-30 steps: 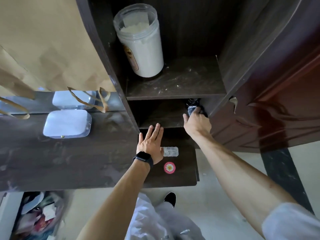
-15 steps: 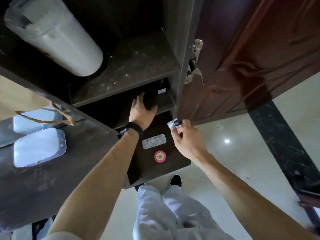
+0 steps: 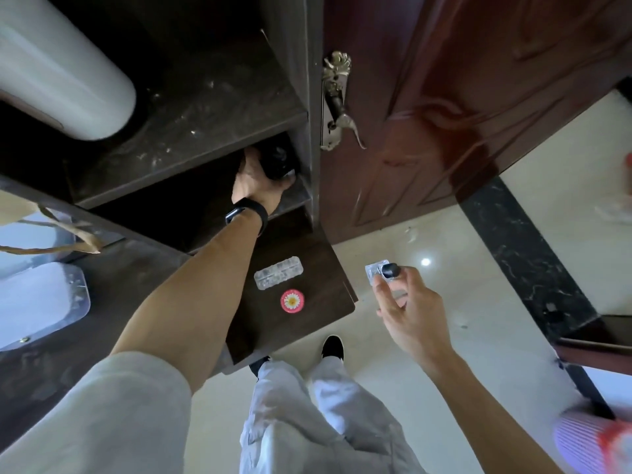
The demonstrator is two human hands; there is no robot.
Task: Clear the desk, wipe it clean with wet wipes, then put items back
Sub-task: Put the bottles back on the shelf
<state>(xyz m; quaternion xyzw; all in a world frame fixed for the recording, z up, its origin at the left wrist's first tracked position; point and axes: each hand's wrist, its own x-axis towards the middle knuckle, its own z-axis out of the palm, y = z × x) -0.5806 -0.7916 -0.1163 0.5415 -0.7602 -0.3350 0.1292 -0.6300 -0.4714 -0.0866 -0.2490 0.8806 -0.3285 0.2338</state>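
My left hand reaches into the lower cubby of the dark shelf unit and grips a black object at the back right corner. My right hand is out over the floor, right of the desk corner, pinching a small clear packet with a black cap between thumb and forefinger. On the dark desk lie a small clear plastic case and a round red daisy sticker. A white wet wipes box sits at the left.
A large white jar stands on the upper shelf. A brown paper bag handle hangs over the desk's left part. The reddish wooden door with a metal handle stands right of the shelf. My legs and shoe are over the tiled floor.
My left hand went deeper into the lower cubby and closed round the black object. My right hand drew back from the shelf and moved right over the floor with the small packet.
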